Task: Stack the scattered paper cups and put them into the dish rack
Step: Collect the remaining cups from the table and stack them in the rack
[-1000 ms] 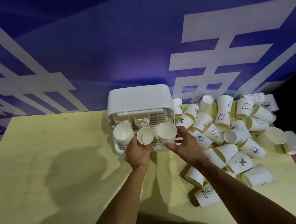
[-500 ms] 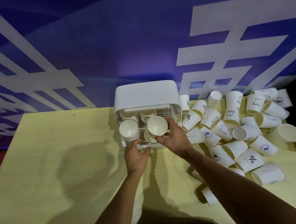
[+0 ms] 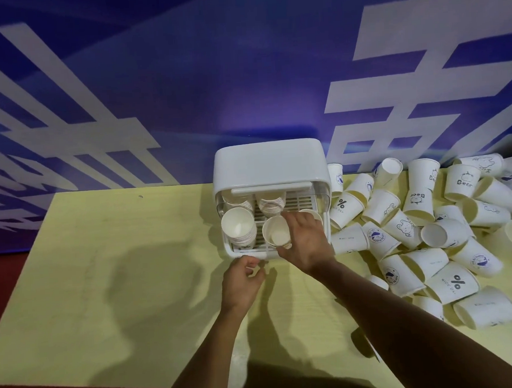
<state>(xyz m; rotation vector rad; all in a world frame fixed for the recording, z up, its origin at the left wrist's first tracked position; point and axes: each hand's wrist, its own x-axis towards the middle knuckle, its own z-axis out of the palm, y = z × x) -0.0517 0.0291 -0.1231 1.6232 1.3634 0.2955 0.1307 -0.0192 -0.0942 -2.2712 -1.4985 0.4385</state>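
Observation:
The white dish rack [image 3: 269,166] stands open at the back of the yellow table [image 3: 119,277]. Cup stacks sit inside: one at the front left [image 3: 238,228], one tilted in the front middle [image 3: 276,235], more at the back [image 3: 272,203]. My right hand [image 3: 305,240] reaches into the rack's right front, its fingers curled over a cup stack [image 3: 312,213] of which only the rim shows. My left hand [image 3: 242,281] hovers just in front of the rack, fingers loosely curled and holding nothing. Several loose paper cups [image 3: 431,234] lie scattered right of the rack.
A blue wall [image 3: 182,93] with white lettering rises right behind the table. The cup pile runs to the table's right edge. The table's left half [image 3: 86,234] is bare yellow surface; red floor shows past its front and left edges.
My right hand has carried its cup stack down into the rack's right front. My left hand let go of the middle stack and drew back onto the table in front of the rack.

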